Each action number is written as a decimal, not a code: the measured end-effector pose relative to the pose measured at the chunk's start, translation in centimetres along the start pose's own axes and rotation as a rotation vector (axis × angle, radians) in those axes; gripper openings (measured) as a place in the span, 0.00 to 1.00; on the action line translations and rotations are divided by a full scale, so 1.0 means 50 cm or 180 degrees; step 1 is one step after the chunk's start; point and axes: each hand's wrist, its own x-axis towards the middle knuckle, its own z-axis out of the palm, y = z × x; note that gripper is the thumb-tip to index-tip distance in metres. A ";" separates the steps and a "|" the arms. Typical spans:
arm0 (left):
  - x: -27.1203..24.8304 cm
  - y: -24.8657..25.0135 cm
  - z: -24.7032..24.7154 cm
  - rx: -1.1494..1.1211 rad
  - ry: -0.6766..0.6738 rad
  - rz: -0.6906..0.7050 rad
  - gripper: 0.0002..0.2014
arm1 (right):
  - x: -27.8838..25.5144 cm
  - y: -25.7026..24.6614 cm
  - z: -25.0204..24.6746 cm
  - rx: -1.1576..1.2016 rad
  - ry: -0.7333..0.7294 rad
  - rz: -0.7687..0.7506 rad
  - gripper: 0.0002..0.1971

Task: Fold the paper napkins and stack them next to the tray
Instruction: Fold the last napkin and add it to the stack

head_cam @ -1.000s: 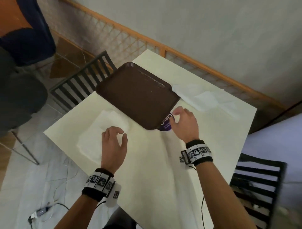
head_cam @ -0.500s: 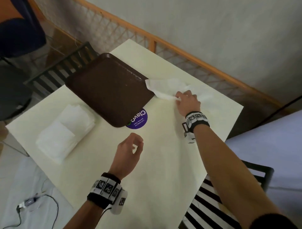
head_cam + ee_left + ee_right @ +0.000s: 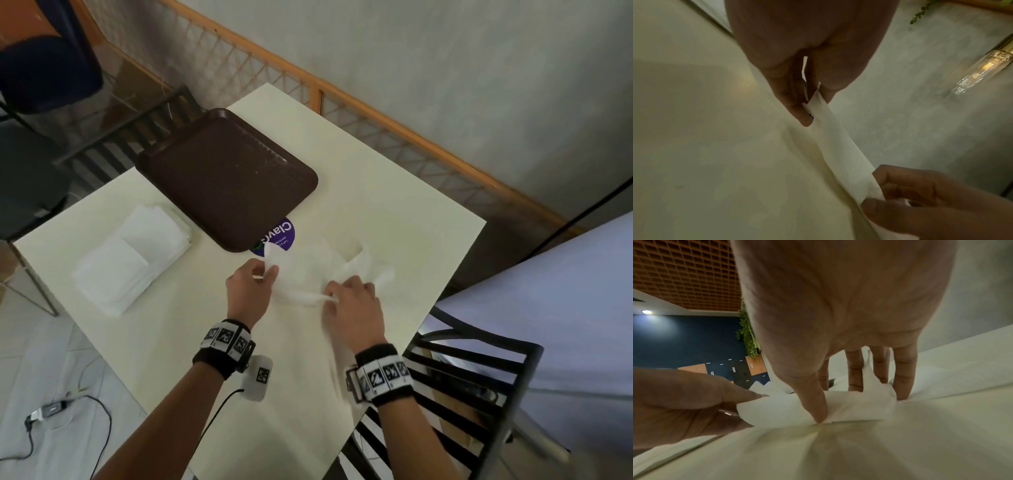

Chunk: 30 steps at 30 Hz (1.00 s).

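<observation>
A stack of folded napkins (image 3: 132,255), white, soft-edged and roughly rectangular, lay at the left of the cream table (image 3: 394,178), just beside the tray (image 3: 226,178). The tray was dark brown plastic, rectangular with rounded corners and a pebbled floor; its near corner overlapped a round purple sticker (image 3: 284,236). Right of the sticker, a crumpled, thin white paper napkin (image 3: 322,270) lay on the tabletop. The left hand (image 3: 248,291) pinched its near-left edge between thumb and fingers. The right hand (image 3: 354,308) gripped the near edge, thumb against curled fingers. A black slatted chair (image 3: 472,383) stood at the right.
</observation>
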 end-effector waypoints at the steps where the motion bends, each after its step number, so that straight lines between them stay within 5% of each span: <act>1: -0.007 -0.006 -0.008 0.0069 0.0091 0.0051 0.12 | -0.016 -0.007 0.005 0.0009 -0.0055 0.0040 0.11; 5: -0.024 -0.036 -0.061 0.0042 0.0225 0.0036 0.12 | -0.065 -0.047 0.017 0.0837 -0.0047 0.0242 0.14; 8: -0.022 -0.070 -0.110 -0.0094 0.0286 -0.0129 0.12 | -0.080 -0.068 0.020 0.1844 0.0367 0.0402 0.10; 12: -0.018 -0.119 -0.178 0.0073 0.0320 -0.0040 0.13 | -0.054 -0.047 0.021 0.1111 0.1090 0.0826 0.26; 16: -0.021 -0.151 -0.210 0.0257 0.0264 0.0185 0.18 | -0.009 -0.001 0.024 0.0615 0.0496 0.1733 0.46; 19: -0.033 -0.163 -0.220 0.0451 0.0363 0.0419 0.29 | 0.021 0.027 0.008 0.0938 0.0271 0.1931 0.39; 23: -0.057 -0.128 -0.239 0.0110 0.0224 0.0984 0.28 | 0.010 -0.021 -0.030 0.1647 0.0626 0.1047 0.09; 26: -0.074 -0.090 -0.259 -0.0527 -0.0214 0.1134 0.24 | -0.038 -0.116 -0.087 0.2349 0.0572 0.0209 0.10; 30: -0.087 -0.031 -0.307 -0.1339 -0.1197 0.1252 0.39 | -0.121 -0.240 -0.198 0.2918 -0.0137 -0.0676 0.07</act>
